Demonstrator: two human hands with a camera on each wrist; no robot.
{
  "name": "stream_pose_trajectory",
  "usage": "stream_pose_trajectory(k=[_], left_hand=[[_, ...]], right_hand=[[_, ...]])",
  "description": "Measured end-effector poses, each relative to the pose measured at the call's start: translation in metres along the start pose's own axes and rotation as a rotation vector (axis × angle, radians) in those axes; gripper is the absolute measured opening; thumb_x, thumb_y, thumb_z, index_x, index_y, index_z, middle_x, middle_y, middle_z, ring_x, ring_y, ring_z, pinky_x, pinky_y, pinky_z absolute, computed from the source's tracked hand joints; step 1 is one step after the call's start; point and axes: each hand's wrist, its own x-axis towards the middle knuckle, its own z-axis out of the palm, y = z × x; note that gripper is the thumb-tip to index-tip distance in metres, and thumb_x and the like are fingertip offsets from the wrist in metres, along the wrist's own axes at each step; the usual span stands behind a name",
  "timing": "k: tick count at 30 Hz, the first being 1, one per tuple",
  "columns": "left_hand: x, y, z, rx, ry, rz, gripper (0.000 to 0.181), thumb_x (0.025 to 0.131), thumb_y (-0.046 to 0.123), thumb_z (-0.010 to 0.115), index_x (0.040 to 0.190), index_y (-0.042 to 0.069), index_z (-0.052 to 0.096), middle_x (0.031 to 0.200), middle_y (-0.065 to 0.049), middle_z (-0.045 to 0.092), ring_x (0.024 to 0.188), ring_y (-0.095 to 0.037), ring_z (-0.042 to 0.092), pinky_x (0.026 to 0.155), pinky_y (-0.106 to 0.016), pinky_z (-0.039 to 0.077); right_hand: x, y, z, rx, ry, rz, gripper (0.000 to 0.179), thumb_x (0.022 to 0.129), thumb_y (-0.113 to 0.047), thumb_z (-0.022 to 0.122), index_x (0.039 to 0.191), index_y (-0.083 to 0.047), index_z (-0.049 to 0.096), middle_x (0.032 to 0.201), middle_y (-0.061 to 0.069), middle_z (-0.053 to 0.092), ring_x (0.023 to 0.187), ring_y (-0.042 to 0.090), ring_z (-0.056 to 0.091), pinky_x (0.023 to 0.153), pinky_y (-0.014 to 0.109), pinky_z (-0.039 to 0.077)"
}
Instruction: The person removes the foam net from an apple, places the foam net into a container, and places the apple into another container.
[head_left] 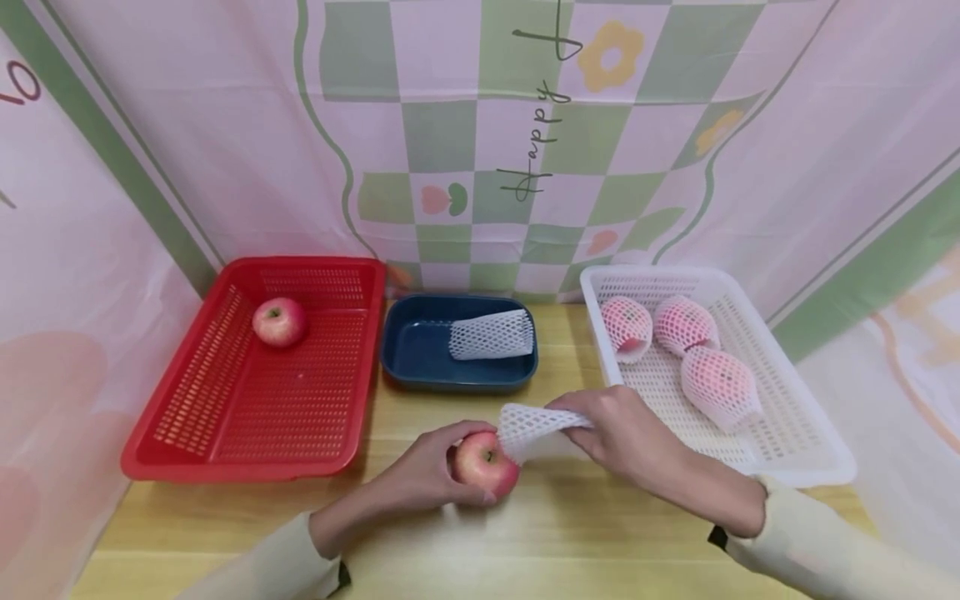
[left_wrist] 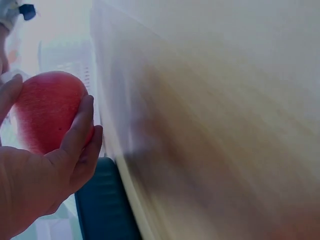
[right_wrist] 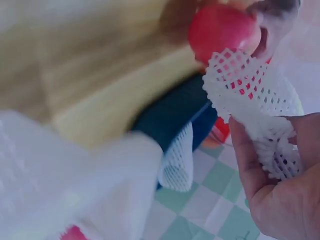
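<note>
My left hand (head_left: 423,475) grips a red-and-yellow apple (head_left: 486,467) low over the table, thumb and fingers curled round its side. The left wrist view shows the same apple (left_wrist: 50,111) between the fingers. My right hand (head_left: 637,437) pinches one end of a white foam net sleeve (head_left: 536,427). The sleeve's other end is at the apple's upper right edge, not around the apple. In the right wrist view the net (right_wrist: 245,95) is bunched between thumb and fingers, its mouth overlapping the apple in that view.
A red basket (head_left: 247,468) at the left has one bare apple (head_left: 279,322). A dark blue tray (head_left: 420,383) in the back middle contains a foam net (head_left: 491,335). At the right, a white basket (head_left: 813,425) contains three net-covered apples (head_left: 720,385). A printed curtain (head_left: 442,142) hangs behind.
</note>
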Motion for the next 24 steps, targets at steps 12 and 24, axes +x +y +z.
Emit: stream_pose_trajectory(k=[12,24], left_hand=[[-0.023,0.035,-0.019,-0.029,-0.009,0.008,0.075,0.078,0.03,0.095,0.144,0.026,0.06,0.135,0.007,0.067,0.124,-0.017,0.063,0.102,-0.039,0.054],[-0.042,0.071,-0.055,0.101,0.034,0.011,0.076,0.08,0.039,0.094,0.146,0.028,0.057,0.137,0.004,0.064,0.124,-0.023,0.062,0.091,-0.033,0.061]], right_hand=[[0.039,0.007,-0.023,-0.071,0.004,-0.05,0.021,0.085,0.002,0.084,0.105,-0.004,0.08,0.096,0.008,0.081,0.079,0.018,0.075,0.067,0.038,0.064],[0.079,0.016,-0.021,-0.116,-0.059,-0.066,0.017,0.088,-0.001,0.079,0.104,-0.002,0.076,0.092,0.009,0.077,0.076,0.021,0.071,0.068,0.041,0.061]])
